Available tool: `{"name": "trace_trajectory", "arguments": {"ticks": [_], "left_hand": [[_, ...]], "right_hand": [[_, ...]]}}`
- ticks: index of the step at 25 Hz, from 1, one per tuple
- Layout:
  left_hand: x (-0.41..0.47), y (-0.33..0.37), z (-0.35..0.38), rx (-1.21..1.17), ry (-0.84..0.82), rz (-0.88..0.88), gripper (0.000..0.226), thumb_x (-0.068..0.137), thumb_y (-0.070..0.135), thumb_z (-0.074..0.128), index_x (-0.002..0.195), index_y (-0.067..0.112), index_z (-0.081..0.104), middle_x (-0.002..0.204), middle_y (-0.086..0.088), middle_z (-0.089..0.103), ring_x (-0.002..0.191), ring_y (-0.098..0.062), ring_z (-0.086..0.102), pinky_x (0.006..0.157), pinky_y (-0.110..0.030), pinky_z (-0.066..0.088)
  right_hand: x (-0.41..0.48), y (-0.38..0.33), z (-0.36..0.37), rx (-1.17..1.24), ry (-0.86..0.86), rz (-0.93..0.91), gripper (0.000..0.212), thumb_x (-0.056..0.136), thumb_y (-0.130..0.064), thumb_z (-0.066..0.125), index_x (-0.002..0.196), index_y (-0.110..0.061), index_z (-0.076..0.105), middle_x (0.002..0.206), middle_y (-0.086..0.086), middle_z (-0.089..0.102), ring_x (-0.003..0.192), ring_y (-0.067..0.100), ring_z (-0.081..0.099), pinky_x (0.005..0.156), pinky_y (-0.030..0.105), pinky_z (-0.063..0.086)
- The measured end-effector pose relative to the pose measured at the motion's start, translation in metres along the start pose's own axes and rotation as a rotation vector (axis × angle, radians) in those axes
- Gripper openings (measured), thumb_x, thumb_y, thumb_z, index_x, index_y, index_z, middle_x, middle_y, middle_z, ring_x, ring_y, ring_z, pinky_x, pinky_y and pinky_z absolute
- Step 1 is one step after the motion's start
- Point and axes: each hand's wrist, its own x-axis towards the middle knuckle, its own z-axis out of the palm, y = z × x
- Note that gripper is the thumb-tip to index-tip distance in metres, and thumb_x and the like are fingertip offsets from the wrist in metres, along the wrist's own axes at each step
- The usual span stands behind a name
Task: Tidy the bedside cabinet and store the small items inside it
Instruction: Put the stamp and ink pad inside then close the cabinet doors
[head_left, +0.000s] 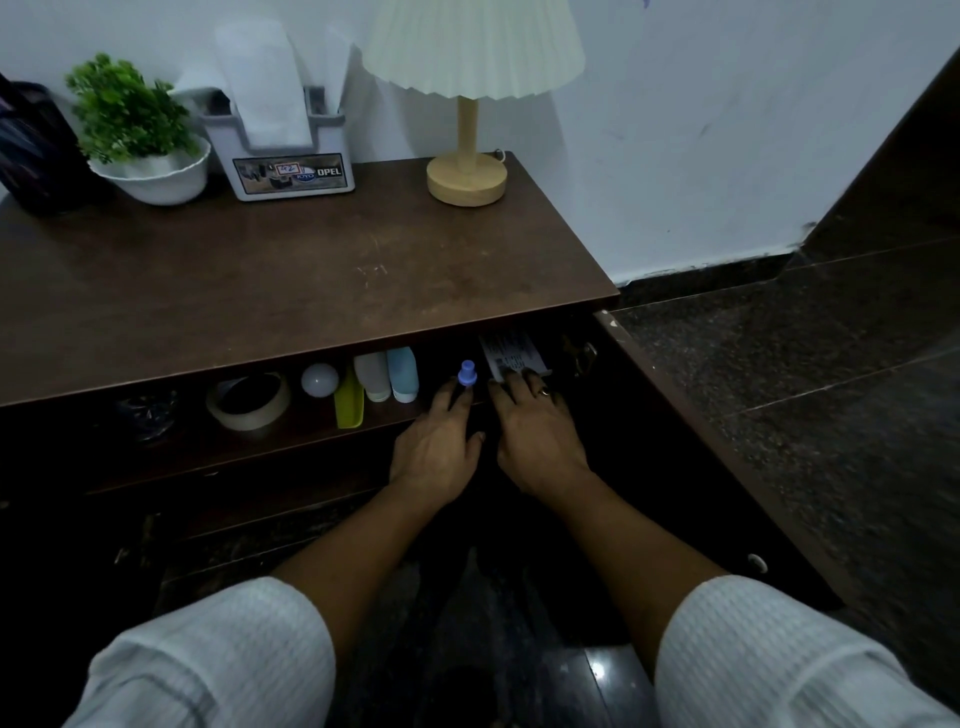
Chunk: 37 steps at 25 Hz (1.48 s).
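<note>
On the shelf (291, 447), straight-fingered left hand (436, 449) touches blue cap (466, 371), right hand (537, 436) printed card (511, 353).

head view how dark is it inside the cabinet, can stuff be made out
Head view: dim overall; the cabinet top reads clearly, the shelf beneath sits in deep shadow, only pale things like the tape roll and white ball stand out; wide-angle bending at edges.

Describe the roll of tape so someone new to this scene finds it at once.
Start at the dark brown cabinet top with the lamp on it; just under its front edge runs a shelf holding a row of small things. The roll of tape lies left of the white ball, and it alone is a flat beige ring with a dark hole.
</note>
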Motion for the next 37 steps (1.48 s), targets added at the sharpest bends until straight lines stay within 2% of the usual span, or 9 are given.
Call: {"name": "trace_trajectory", "arguments": {"ticks": [5, 10, 13, 17, 24, 29, 32, 35, 37], "left_hand": [[0.003, 0.003, -0.005, 0.001, -0.027, -0.007, 0.068, 0.097, 0.039, 0.056, 0.157, 0.024, 0.029, 0.167, 0.0, 0.019, 0.128, -0.032, 0.056, 0.09, -0.046, 0.055], [0.004, 0.002, -0.013, -0.03, -0.07, -0.005, 0.069, 0.096, 0.039, 0.057, 0.157, 0.02, 0.031, 0.167, -0.001, 0.022, 0.132, -0.033, 0.053, 0.094, -0.047, 0.053], [-0.003, 0.002, -0.024, -0.033, -0.086, 0.004, 0.067, 0.097, 0.038, 0.057, 0.156, 0.018, 0.033, 0.162, -0.005, 0.031, 0.132, -0.032, 0.052, 0.098, -0.045, 0.051], [-0.026, 0.001, -0.051, -0.031, -0.112, 0.011, 0.061, 0.097, 0.037, 0.057, 0.151, 0.016, 0.04, 0.152, -0.006, 0.044, 0.132, -0.029, 0.052, 0.101, -0.042, 0.049], [-0.088, -0.006, -0.118, 0.028, -0.128, -0.006, 0.043, 0.096, 0.043, 0.057, 0.135, 0.023, 0.06, 0.134, -0.004, 0.061, 0.121, -0.025, 0.058, 0.093, -0.038, 0.052], [-0.131, -0.028, -0.168, 0.069, -0.092, -0.073, 0.034, 0.095, 0.048, 0.057, 0.122, 0.031, 0.068, 0.118, -0.001, 0.07, 0.106, -0.022, 0.065, 0.077, -0.034, 0.05], [-0.158, -0.045, -0.198, 0.085, -0.043, -0.121, 0.031, 0.095, 0.049, 0.058, 0.119, 0.033, 0.069, 0.113, 0.004, 0.071, 0.102, -0.018, 0.065, 0.079, -0.034, 0.053], [-0.189, -0.07, -0.229, 0.041, 0.01, -0.176, 0.029, 0.094, 0.048, 0.059, 0.116, 0.034, 0.07, 0.108, 0.005, 0.071, 0.097, -0.017, 0.066, 0.082, -0.036, 0.056], [-0.212, -0.09, -0.247, 0.012, 0.074, -0.23, 0.026, 0.092, 0.048, 0.059, 0.111, 0.034, 0.071, 0.104, 0.007, 0.072, 0.096, -0.016, 0.067, 0.081, -0.036, 0.057]], "right_hand": [[0.001, 0.001, 0.001, 0.002, -0.006, 0.006, 0.07, 0.082, -0.031, 0.064, 0.147, -0.017, 0.042, 0.15, 0.009, 0.043, 0.141, 0.033, 0.037, 0.105, 0.051, 0.042], [-0.002, 0.002, -0.006, 0.053, -0.073, -0.003, 0.063, 0.087, -0.027, 0.06, 0.146, -0.014, 0.041, 0.158, 0.009, 0.032, 0.147, 0.033, 0.026, 0.109, 0.05, 0.041], [-0.007, 0.002, -0.02, 0.079, -0.1, -0.011, 0.052, 0.087, -0.024, 0.059, 0.136, -0.009, 0.051, 0.155, 0.012, 0.037, 0.141, 0.034, 0.035, 0.107, 0.046, 0.044], [-0.02, -0.007, -0.045, 0.136, -0.17, -0.01, 0.045, 0.083, -0.021, 0.061, 0.127, -0.01, 0.057, 0.138, 0.012, 0.051, 0.128, 0.033, 0.048, 0.1, 0.043, 0.049], [-0.051, -0.041, -0.1, 0.186, -0.247, -0.038, 0.037, 0.087, -0.025, 0.058, 0.123, -0.015, 0.059, 0.128, 0.011, 0.055, 0.118, 0.033, 0.055, 0.096, 0.044, 0.051], [-0.068, -0.081, -0.133, 0.216, -0.237, -0.111, 0.033, 0.09, -0.025, 0.056, 0.121, -0.017, 0.06, 0.122, 0.011, 0.06, 0.111, 0.031, 0.059, 0.089, 0.041, 0.052], [-0.072, -0.113, -0.145, 0.244, -0.234, -0.163, 0.03, 0.09, -0.025, 0.057, 0.119, -0.016, 0.061, 0.119, 0.011, 0.063, 0.106, 0.031, 0.061, 0.083, 0.037, 0.051], [-0.072, -0.148, -0.154, 0.273, -0.253, -0.218, 0.029, 0.092, -0.027, 0.058, 0.119, -0.018, 0.061, 0.116, 0.01, 0.066, 0.105, 0.03, 0.063, 0.086, 0.041, 0.055], [-0.071, -0.174, -0.156, 0.324, -0.26, -0.251, 0.033, 0.094, -0.03, 0.059, 0.125, -0.018, 0.06, 0.12, 0.007, 0.066, 0.109, 0.028, 0.063, 0.089, 0.038, 0.054]]}}
